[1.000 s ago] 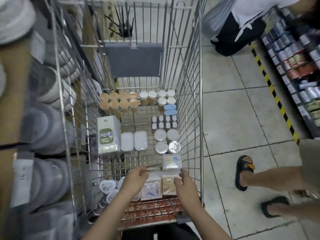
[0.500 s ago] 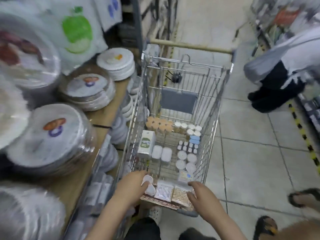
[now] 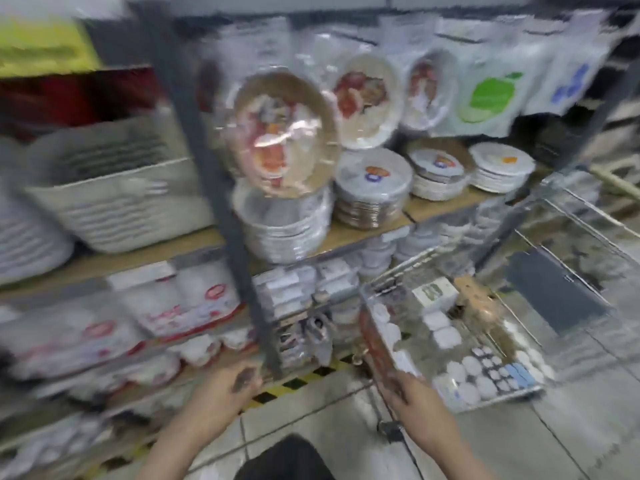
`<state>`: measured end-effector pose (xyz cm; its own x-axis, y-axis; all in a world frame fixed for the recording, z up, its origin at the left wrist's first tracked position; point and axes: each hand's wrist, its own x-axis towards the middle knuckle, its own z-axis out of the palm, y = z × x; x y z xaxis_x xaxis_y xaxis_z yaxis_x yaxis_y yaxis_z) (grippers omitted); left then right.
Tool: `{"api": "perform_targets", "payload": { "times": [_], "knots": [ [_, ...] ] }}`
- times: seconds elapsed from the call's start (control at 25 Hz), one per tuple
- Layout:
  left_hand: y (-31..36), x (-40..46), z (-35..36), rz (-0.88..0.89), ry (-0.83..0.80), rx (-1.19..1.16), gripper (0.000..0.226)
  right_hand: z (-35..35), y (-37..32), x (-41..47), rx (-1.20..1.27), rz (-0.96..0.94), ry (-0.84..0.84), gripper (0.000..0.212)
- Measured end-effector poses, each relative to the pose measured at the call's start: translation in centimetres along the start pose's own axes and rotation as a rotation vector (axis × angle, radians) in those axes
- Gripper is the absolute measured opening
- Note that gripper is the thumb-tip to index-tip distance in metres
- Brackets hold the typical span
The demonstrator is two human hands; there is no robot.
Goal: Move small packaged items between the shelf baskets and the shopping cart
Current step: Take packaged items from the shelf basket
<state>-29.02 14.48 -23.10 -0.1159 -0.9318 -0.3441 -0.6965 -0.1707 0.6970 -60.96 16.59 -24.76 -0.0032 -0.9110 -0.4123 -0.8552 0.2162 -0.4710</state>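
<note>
The whole view is blurred by motion. The wire shopping cart [image 3: 526, 393] stands at the right, its floor covered with small white, tan and blue packaged items [image 3: 474, 372]. My right hand [image 3: 415, 396] is at the cart's near end, fingers curled over the red-edged rim [image 3: 374, 341]. My left hand [image 3: 225, 386] hangs in front of the low shelf, left of the cart, with its fingers curled round a small dark-looking packaged item [image 3: 243, 377]. Wire shelf baskets [image 3: 294, 303] with small packs sit just beyond it, beside a dark upright post [image 3: 239, 251].
Stacks of wrapped disposable plates [image 3: 372, 188] and foil trays [image 3: 110, 206] fill the shelf above. Bagged goods [image 3: 180, 313] lie on the lower shelf. A yellow-black strip [image 3: 304, 374] marks the tiled floor along the shelf base.
My head has turned left from the cart toward the shelves. My left hand left the cart with a small item and moved toward the low shelf. My right hand stayed at the cart's near end.
</note>
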Motion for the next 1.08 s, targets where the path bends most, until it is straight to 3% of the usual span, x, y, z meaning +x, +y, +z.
{"api": "perform_targets", "payload": {
  "times": [0.2, 0.48, 0.68, 0.84, 1.08],
  "knots": [
    [-9.3, -11.2, -5.2, -0.263, 0.338, -0.208, 0.025, 4.9, -10.5, -0.5, -0.094, -0.282, -0.143, 0.03],
    [-20.8, -29.3, -9.5, -0.555, 0.546, -0.486, 0.02, 17.4, -29.6, -6.6, -0.203, -0.626, -0.363, 0.03],
    [-29.0, -39.8, -16.5, -0.693, 0.814, -0.47, 0.024, 25.9, -42.8, -12.5, -0.155, -0.791, -0.473, 0.032],
    [-31.7, -39.6, -22.4, -0.625, 0.89, -0.437, 0.024, 27.4, -49.6, -14.0, -0.054, -0.827, -0.482, 0.027],
    [-32.5, -33.3, -33.2, -0.366, 0.748, -0.622, 0.022, 28.5, -59.0, -10.4, 0.084, -0.743, -0.461, 0.015]
  ]
}}
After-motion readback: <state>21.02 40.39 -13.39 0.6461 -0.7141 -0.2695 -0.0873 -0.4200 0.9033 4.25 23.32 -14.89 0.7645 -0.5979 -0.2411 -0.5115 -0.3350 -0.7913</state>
